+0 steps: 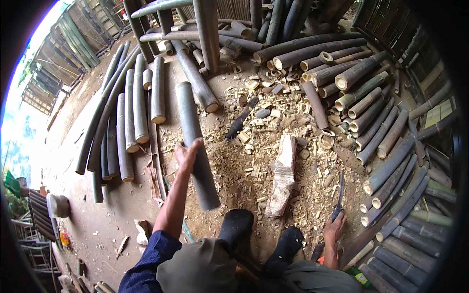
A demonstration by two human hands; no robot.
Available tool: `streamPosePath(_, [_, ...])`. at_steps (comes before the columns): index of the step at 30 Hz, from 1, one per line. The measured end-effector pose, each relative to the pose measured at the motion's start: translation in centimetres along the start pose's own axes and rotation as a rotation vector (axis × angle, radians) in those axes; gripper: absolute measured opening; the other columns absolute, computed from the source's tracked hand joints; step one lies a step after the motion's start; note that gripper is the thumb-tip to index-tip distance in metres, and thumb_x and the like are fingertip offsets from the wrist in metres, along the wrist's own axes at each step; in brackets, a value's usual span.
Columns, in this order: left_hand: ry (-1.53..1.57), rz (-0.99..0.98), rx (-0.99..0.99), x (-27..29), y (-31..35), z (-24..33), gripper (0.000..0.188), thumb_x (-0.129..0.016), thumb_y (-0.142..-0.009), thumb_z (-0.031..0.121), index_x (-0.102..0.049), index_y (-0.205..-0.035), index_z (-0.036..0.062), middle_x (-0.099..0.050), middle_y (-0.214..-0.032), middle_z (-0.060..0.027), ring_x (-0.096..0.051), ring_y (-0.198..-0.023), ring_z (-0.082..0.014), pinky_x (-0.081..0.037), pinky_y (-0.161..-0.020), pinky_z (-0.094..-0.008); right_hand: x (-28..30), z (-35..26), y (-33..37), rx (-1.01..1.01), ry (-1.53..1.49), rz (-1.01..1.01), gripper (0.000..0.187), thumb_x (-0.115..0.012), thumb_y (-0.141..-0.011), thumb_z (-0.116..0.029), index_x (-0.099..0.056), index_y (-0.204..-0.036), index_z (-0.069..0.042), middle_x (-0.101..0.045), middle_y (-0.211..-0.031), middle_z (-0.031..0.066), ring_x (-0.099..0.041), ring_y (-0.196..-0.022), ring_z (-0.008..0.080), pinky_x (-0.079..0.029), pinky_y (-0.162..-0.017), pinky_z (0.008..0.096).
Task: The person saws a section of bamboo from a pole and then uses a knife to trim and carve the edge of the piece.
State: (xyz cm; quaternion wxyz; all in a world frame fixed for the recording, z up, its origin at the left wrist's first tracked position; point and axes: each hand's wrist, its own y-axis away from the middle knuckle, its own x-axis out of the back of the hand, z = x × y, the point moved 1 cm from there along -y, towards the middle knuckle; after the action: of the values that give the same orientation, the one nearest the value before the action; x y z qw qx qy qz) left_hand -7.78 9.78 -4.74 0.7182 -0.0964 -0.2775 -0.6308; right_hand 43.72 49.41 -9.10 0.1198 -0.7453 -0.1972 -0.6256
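My left hand is closed round the middle of a thick grey-green bamboo section, which tilts with its lower end toward my feet. On the right, my right hand grips the dark handle of a knife, its long narrow blade pointing away from me. Between the hands a pale, rough-hewn wood block lies among wood chips. Beyond it, a second blade with a black wrapped handle rests on the chips.
Cut bamboo sections lie side by side on the left. More bamboo is heaped along the far right, and a stack stands at the near right. A wooden frame rises at the back. My dark-shod feet flank the near ground.
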Motion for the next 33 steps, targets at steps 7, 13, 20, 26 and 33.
streamPosePath(7, [-0.425,0.028,-0.253,1.6,-9.1,0.3,0.114,-0.093,-0.066,0.034,-0.034,-0.158,0.0009,-0.048,-0.151,-0.0299,-0.05,-0.139,-0.0443,-0.044,-0.116,-0.0489,-0.1,0.5,0.0,-0.009,-0.009,0.089,0.04,-0.068,-0.096,-0.014,-0.052,-0.13,-0.001,-0.053,-0.125,0.0255,-0.057,-0.117,0.0499,-0.049,-0.093,0.0589])
streamPosePath(13, [-0.434,0.055,-0.315,3.3,-9.9,-2.1,0.111,-0.093,-0.07,0.02,-0.03,-0.16,0.0022,-0.049,-0.151,-0.0259,-0.046,-0.143,-0.0401,-0.041,-0.119,-0.0483,-0.7,-1.4,-0.4,0.062,0.019,0.093,0.041,-0.07,-0.095,-0.014,-0.052,-0.129,0.0,-0.055,-0.127,0.0287,-0.06,-0.113,0.05,-0.05,-0.092,0.0592])
streamPosePath(20, [-0.429,-0.756,-0.584,-3.2,12.4,1.0,0.011,-0.071,-0.094,0.014,-0.074,-0.104,0.011,-0.077,-0.088,-0.01,-0.075,-0.078,-0.0233,-0.061,-0.066,-0.0412,0.7,0.4,-3.4,0.086,0.09,-0.166,0.036,-0.075,-0.088,-0.014,-0.061,-0.118,-0.001,-0.065,-0.112,0.0248,-0.064,-0.106,0.0483,-0.051,-0.09,0.0579])
streamPosePath(26, [-0.235,-1.537,-0.523,-3.6,25.1,-5.9,0.035,-0.072,-0.093,0.035,-0.075,-0.11,0.0048,-0.074,-0.09,-0.0218,-0.072,-0.084,-0.0408,-0.058,-0.074,-0.0469,-2.0,3.1,-5.0,0.051,0.185,-0.082,0.025,-0.075,-0.077,-0.007,-0.066,-0.099,-0.002,-0.071,-0.093,0.023,-0.071,-0.089,0.0451,-0.057,-0.078,0.0538])
streamPosePath(33, [-0.206,-1.47,-0.294,-5.4,25.7,-6.5,0.03,-0.078,-0.093,0.029,-0.078,-0.105,0.0008,-0.076,-0.091,-0.0131,-0.071,-0.085,-0.02,-0.055,-0.08,-0.0358,-1.1,2.3,-4.2,0.113,0.082,0.046,0.022,-0.078,-0.082,-0.022,-0.068,-0.087,-0.002,-0.07,-0.095,0.0243,-0.07,-0.086,0.0463,-0.055,-0.077,0.0566])
